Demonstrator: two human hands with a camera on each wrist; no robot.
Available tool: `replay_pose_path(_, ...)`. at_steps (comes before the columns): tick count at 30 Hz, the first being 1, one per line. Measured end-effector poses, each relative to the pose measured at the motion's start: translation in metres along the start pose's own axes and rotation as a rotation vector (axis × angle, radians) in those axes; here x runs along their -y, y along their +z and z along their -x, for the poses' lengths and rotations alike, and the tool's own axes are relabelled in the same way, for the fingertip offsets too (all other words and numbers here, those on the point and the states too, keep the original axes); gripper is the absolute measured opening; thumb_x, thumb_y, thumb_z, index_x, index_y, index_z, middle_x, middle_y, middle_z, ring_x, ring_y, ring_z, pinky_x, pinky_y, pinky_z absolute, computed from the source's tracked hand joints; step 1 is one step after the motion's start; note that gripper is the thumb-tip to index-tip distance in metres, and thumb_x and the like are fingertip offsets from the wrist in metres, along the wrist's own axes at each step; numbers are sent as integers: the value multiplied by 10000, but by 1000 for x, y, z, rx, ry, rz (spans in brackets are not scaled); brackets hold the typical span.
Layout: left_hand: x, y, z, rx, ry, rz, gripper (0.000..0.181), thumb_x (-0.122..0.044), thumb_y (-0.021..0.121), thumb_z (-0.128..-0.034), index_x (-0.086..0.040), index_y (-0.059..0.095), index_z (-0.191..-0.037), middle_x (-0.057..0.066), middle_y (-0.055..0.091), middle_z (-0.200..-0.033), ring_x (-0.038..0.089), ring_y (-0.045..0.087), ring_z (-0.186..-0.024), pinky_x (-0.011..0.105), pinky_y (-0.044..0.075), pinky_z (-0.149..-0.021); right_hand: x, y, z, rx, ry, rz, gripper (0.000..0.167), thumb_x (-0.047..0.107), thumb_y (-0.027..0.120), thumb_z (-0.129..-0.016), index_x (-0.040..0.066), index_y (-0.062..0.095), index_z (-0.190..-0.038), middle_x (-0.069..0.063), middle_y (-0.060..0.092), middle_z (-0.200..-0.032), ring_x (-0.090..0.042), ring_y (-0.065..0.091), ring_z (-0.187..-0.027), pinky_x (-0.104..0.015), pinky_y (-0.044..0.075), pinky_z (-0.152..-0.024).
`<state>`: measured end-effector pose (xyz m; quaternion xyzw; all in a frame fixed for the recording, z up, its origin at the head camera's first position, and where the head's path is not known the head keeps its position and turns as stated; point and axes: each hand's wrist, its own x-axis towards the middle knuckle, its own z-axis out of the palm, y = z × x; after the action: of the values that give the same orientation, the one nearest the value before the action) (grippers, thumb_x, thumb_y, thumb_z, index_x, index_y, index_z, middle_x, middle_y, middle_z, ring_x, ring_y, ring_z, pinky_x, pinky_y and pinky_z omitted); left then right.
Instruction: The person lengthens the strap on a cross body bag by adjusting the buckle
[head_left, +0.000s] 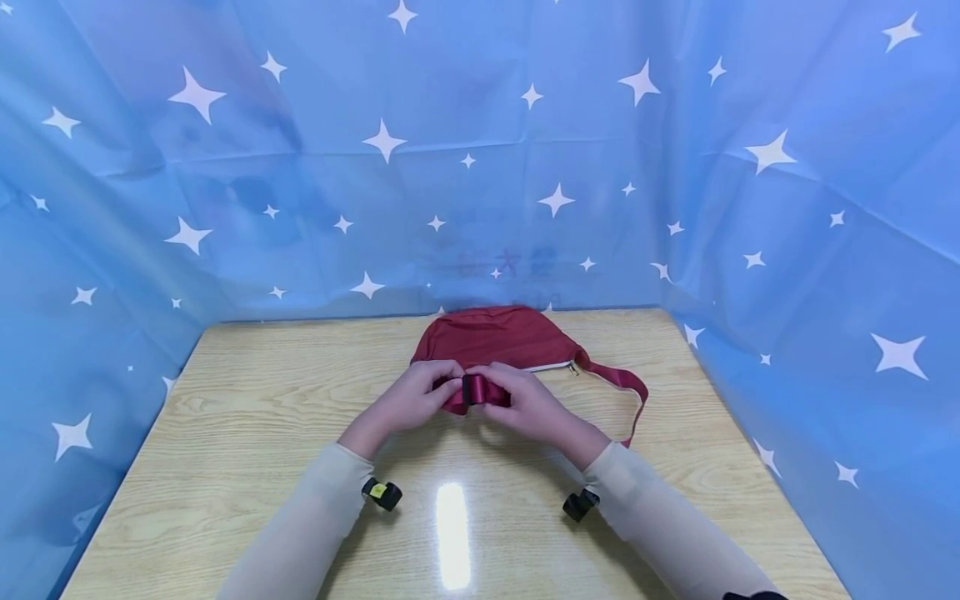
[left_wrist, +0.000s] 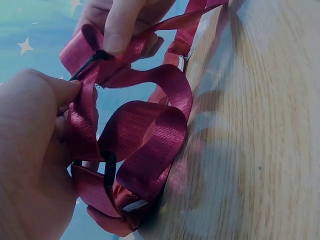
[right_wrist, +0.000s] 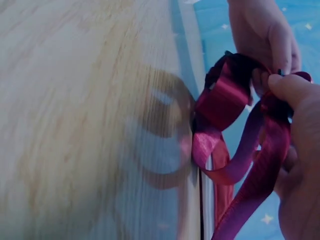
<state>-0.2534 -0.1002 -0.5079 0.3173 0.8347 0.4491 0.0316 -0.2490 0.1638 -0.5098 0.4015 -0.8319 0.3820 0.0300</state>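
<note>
A dark red waist bag [head_left: 491, 335] with a pale zip along its front edge lies at the far side of the table. In front of it, my left hand [head_left: 422, 395] pinches the bag's red webbing strap [left_wrist: 82, 125] beside a black strap slider [head_left: 467, 390]. From the other side my right hand [head_left: 528, 405] pinches the same strap with thumb and fingers. Between the hands the webbing hangs in loose loops [right_wrist: 222, 107]. A second black slider piece [left_wrist: 109, 169] sits lower on the strap in the left wrist view. Some fingertips are hidden behind the webbing.
The strap's far end [head_left: 637, 392] curves over the wooden table [head_left: 300, 358] at the bag's right. Blue cloth [head_left: 480, 192] with white stars stands behind the table and along both sides. A black band [head_left: 382, 493] with a small device is on each wrist.
</note>
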Motion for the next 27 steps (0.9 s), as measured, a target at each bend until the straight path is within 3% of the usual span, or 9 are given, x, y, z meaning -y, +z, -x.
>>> replay_pose_path(4, 0, 0, 1, -4, -18, -7, 146, -138, 619, -1148, -188, 732, -1069, -57, 610, -843, 127, 564, -774, 350, 500, -768, 0, 2, 0, -12, -12, 12, 545, 35, 817, -967, 203, 683, -1469, 27, 694, -1161, -153, 614, -925, -332, 554, -762)
replay_pose_path(11, 2, -8, 9, -35, -47, -59, 123, -155, 657, -1123, -199, 763, -1168, -64, 735, -1070, 156, 640, -960, 414, 537, -896, 1, 1, 2, -32, 11, -19, 520, 52, 824, -991, 194, 696, -1475, 22, 700, -1198, -158, 612, -930, -334, 550, -760)
replay_pose_path(16, 7, -15, 15, -26, -62, -64, 87, -155, 693, -1102, -186, 763, -1141, -60, 729, -1061, 142, 668, -888, 413, 553, -903, -1, -2, 3, -44, 29, -22, 513, 70, 832, -996, 198, 700, -1475, 31, 700, -1174, -161, 599, -910, -330, 533, -744)
replay_pose_path(23, 13, -18, 17, -41, 1, -154, 85, -121, 718, -1083, -173, 747, -1022, -62, 674, -952, 139, 604, -906, 400, 529, -871, -4, -2, 5, -44, 13, -22, 504, 105, 834, -1007, 198, 697, -1483, 22, 696, -1168, -155, 589, -901, -320, 529, -732)
replay_pose_path(27, 11, -17, 15, -44, 33, -150, 108, -110, 702, -1091, -169, 724, -1003, -60, 627, -917, 163, 564, -883, 390, 495, -824, -4, -2, 5, -41, 25, -30, 509, 98, 830, -1004, 197, 692, -1484, 25, 699, -1186, -158, 591, -910, -325, 533, -735)
